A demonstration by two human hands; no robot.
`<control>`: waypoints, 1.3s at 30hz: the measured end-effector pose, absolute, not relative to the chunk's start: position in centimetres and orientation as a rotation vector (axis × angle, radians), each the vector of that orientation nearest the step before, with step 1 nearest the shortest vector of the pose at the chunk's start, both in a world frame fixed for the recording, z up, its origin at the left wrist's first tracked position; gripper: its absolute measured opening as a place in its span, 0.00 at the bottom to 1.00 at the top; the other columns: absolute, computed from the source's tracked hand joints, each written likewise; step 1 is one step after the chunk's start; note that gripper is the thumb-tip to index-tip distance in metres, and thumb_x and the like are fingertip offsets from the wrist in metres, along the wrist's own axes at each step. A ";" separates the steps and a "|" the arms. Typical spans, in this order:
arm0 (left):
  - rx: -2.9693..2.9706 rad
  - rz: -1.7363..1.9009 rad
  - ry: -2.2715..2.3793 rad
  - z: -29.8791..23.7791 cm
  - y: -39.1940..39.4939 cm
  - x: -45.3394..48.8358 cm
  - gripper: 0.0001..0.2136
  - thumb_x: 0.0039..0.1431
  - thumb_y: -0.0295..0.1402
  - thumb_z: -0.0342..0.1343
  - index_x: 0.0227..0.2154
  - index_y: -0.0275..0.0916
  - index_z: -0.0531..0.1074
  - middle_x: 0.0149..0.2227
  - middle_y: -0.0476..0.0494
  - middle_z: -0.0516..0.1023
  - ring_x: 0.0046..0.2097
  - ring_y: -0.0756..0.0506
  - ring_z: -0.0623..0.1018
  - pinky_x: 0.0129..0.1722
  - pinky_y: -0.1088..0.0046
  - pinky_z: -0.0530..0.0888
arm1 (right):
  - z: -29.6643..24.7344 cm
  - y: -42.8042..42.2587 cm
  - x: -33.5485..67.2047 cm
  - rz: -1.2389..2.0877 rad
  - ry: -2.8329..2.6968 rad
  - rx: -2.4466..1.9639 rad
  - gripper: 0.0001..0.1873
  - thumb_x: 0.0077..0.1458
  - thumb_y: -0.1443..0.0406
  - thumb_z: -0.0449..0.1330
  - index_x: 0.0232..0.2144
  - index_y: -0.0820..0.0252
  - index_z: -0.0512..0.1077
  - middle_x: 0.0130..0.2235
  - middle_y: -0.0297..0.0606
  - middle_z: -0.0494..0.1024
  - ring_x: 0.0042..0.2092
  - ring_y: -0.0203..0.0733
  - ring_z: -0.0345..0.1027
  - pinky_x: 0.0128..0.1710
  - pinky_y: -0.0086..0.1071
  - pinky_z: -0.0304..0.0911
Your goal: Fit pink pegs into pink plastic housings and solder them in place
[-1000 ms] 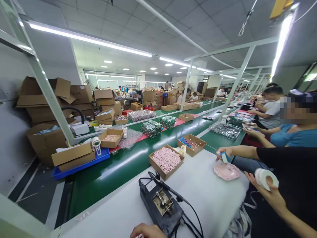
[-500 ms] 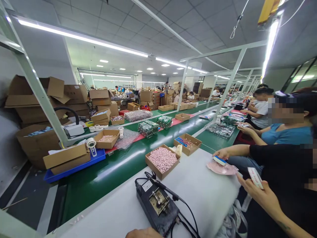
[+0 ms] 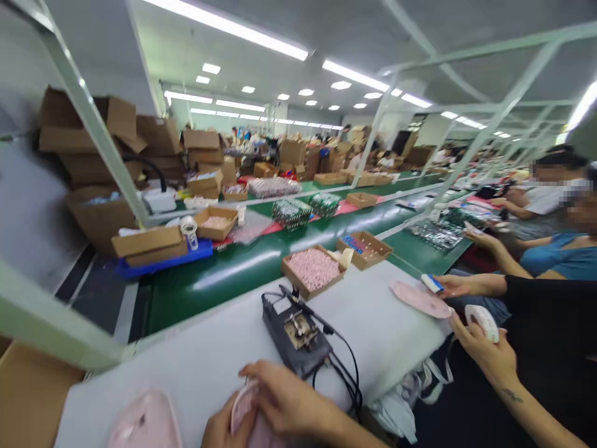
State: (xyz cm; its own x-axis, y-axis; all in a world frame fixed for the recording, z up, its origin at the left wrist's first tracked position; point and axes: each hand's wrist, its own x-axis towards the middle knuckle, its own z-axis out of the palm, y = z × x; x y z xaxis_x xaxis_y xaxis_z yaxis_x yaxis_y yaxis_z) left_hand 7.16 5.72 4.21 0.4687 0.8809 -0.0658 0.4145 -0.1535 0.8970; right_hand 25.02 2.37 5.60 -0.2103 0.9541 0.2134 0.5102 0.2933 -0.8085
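At the bottom edge both my hands close round a small pink plastic part [image 3: 242,407]. My right hand [image 3: 291,404] wraps over its top and right side; my left hand [image 3: 222,429] grips it from below left. Another rounded pink part [image 3: 142,423] lies on the white padded bench [image 3: 224,358] just left of my hands. A black bench tool with cables [image 3: 296,333] sits right behind my right hand. A cardboard box of small pink pieces [image 3: 313,270] stands further back.
A green conveyor belt [image 3: 242,264] runs behind the bench, carrying boxes and packed trays. On my right a co-worker in a black sleeve holds a tape roll [image 3: 482,320] and a blue-white item over a pink part [image 3: 420,298]. Cardboard boxes pile up far left.
The view has tilted down and swung left. My hands, barely visible at the bottom edge before, now show fully, holding a pink part. The co-worker's hands have shifted slightly.
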 end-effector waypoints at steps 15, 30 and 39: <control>1.736 0.504 1.113 3.5 3.8 7.0 0.12 0.62 0.39 0.53 0.35 0.36 0.77 0.32 0.47 0.80 0.34 0.46 0.75 0.36 0.72 0.69 | 5.9 0.8 25.3 0.808 -1.901 -1.306 0.26 0.58 0.76 0.55 0.58 0.59 0.64 0.52 0.44 0.72 0.55 0.44 0.67 0.59 0.40 0.66; 1.739 0.457 1.125 3.3 4.2 7.0 0.12 0.64 0.40 0.51 0.36 0.37 0.75 0.34 0.45 0.80 0.36 0.46 0.76 0.38 0.71 0.69 | 5.1 1.4 25.5 0.851 -1.916 -1.288 0.26 0.60 0.75 0.54 0.60 0.57 0.64 0.50 0.42 0.72 0.52 0.43 0.68 0.56 0.39 0.67; 1.792 0.366 1.347 3.4 5.3 7.2 0.13 0.63 0.41 0.48 0.37 0.40 0.74 0.36 0.43 0.81 0.39 0.42 0.78 0.41 0.67 0.72 | 3.9 1.9 24.4 0.620 -1.871 -1.396 0.27 0.61 0.72 0.55 0.62 0.59 0.62 0.57 0.50 0.68 0.59 0.50 0.64 0.61 0.48 0.66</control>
State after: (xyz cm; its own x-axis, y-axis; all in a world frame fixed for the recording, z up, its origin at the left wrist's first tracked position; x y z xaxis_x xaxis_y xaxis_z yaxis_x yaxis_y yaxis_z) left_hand 7.20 5.34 3.36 0.3788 0.8928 -0.2440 0.6461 -0.0663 0.7604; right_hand 24.44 1.91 3.88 -0.1637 0.9528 0.2555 0.6118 0.3012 -0.7314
